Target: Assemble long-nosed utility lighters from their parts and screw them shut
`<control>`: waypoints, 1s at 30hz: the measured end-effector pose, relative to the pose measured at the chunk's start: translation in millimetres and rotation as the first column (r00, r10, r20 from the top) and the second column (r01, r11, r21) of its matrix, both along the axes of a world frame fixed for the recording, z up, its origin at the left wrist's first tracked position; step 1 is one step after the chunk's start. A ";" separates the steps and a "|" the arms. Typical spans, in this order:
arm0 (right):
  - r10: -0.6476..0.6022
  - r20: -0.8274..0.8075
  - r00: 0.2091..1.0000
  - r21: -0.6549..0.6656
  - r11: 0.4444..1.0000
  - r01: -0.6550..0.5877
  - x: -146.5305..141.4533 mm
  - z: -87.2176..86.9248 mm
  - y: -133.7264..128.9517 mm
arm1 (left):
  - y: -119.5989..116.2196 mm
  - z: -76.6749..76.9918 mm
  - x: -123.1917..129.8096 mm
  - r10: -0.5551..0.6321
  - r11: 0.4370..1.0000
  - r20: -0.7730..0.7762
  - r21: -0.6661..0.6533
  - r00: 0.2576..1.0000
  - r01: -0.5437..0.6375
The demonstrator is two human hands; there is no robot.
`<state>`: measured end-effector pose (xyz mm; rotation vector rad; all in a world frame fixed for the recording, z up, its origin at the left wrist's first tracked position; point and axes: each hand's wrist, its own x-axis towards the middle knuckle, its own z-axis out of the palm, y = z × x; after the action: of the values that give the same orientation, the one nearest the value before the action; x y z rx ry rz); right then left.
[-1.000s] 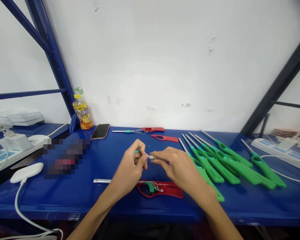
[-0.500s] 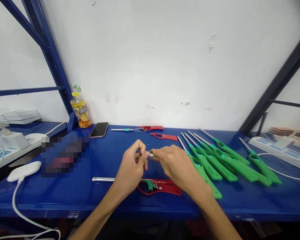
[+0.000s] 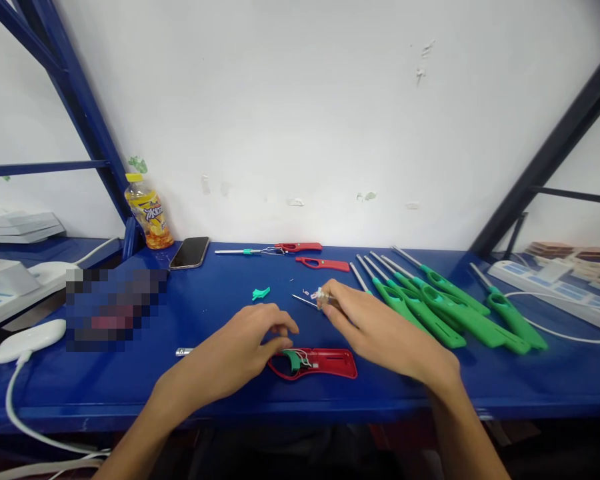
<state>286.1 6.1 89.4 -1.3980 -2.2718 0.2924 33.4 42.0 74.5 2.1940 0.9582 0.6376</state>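
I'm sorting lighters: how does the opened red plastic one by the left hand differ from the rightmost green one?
The opened red plastic lighter exposes white wires; the rightmost green plastic lighter shows none. The red lighter lies crosswise; the green lighter slants away. Both rest on the blue table.

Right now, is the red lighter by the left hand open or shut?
Open. The red lighter has no cover over its green trigger and white wires, so they show inside.

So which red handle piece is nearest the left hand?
The front red handle, by the left hand, with a green trigger in it; the other two red pieces lie farther back, near the wall.
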 end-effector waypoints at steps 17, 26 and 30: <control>0.145 0.312 0.939 0.008 0.988 -0.155 -1.7 -29.5 -12.7 | -35.6 -63.0 5.8 0.108 0.886 -0.074 0.459 0.991 -0.062; 0.215 0.573 0.790 0.173 0.912 -0.373 -11.3 -39.2 -6.2 | -37.1 -60.9 3.6 0.093 0.909 -0.001 0.408 0.996 -0.084; 0.222 0.559 0.799 0.193 0.902 -0.386 -10.3 -35.9 -4.3 | -37.0 -61.6 3.3 0.106 0.923 0.018 0.370 0.994 -0.105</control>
<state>275.9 1.8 53.4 -1.0252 -2.8436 -0.3837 36.7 5.0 12.9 2.4815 1.0296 0.9322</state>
